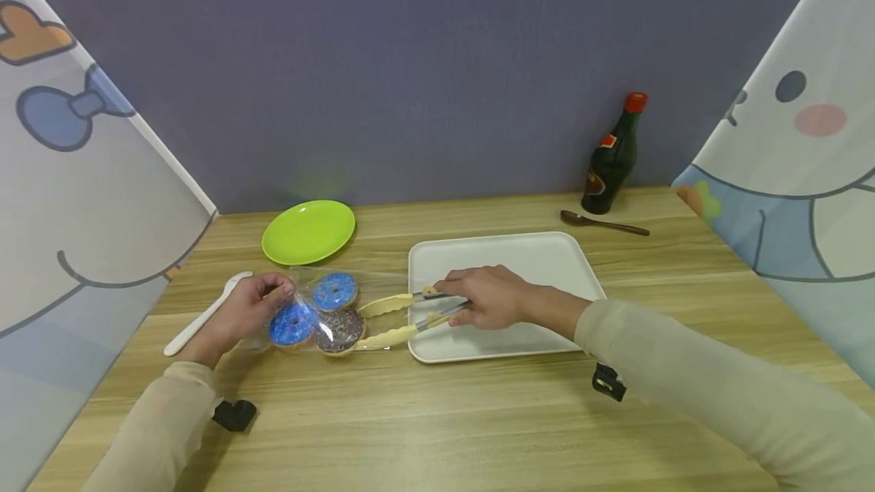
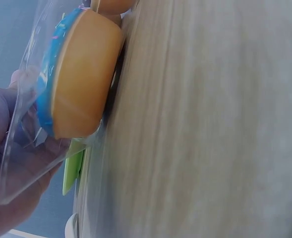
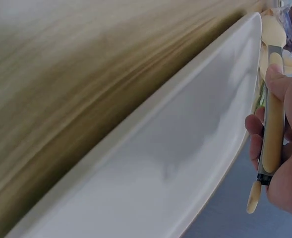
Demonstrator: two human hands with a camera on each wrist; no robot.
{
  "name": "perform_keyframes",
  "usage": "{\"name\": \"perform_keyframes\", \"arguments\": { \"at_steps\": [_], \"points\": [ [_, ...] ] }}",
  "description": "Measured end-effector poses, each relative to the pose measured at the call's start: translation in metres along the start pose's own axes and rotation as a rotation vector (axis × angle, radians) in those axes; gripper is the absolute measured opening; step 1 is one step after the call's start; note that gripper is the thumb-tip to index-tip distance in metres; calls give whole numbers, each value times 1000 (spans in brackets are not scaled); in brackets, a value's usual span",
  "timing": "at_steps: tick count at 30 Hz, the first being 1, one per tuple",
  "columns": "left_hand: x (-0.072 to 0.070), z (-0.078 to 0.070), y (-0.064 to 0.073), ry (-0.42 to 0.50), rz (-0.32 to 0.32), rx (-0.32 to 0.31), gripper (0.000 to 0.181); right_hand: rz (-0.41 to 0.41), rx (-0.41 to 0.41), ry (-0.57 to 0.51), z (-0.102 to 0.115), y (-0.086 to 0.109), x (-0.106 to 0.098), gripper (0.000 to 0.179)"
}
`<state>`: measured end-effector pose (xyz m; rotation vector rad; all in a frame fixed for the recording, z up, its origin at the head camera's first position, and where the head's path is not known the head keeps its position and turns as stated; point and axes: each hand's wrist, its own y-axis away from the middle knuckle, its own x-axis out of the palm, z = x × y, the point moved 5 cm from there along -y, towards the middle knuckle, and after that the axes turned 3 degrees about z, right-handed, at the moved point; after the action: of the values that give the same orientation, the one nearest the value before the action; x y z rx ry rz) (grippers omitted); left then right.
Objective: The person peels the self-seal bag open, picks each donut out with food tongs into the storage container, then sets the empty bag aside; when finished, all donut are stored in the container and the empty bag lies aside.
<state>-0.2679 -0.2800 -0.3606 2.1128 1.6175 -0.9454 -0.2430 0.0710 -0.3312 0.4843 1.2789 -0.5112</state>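
My left hand (image 1: 246, 315) pinches the left end of a clear plastic bag (image 1: 383, 278) in the head view. Inside the bag lie two blue-iced donuts (image 1: 335, 291) and a dark brown donut (image 1: 340, 329). One blue donut (image 2: 84, 74) shows its tan side through the plastic in the left wrist view. My right hand (image 1: 488, 296) grips a pair of tongs (image 3: 273, 119) by the handles, over the white tray (image 1: 547, 249). The cream tips of the tongs are spread apart and reach the bag's right side, close to the brown donut.
A green plate (image 1: 309, 232) sits behind the bag. At the left lies a white plastic utensil (image 1: 205, 317), partly behind my left hand. A dark bottle with a red cap (image 1: 611, 162) stands at the back right, near a brown spoon (image 1: 604, 223).
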Motion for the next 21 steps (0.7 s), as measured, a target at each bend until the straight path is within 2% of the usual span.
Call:
{"name": "perform_keyframes", "arguments": {
  "at_steps": [6,21],
  "points": [
    [0,-1,0,-16,-21,35,16,-39,-1,2,-2,5,3,53],
    [-1,1,2,-35,-44,15,16,-129,42,-35,-12,26,3,50]
  ]
}}
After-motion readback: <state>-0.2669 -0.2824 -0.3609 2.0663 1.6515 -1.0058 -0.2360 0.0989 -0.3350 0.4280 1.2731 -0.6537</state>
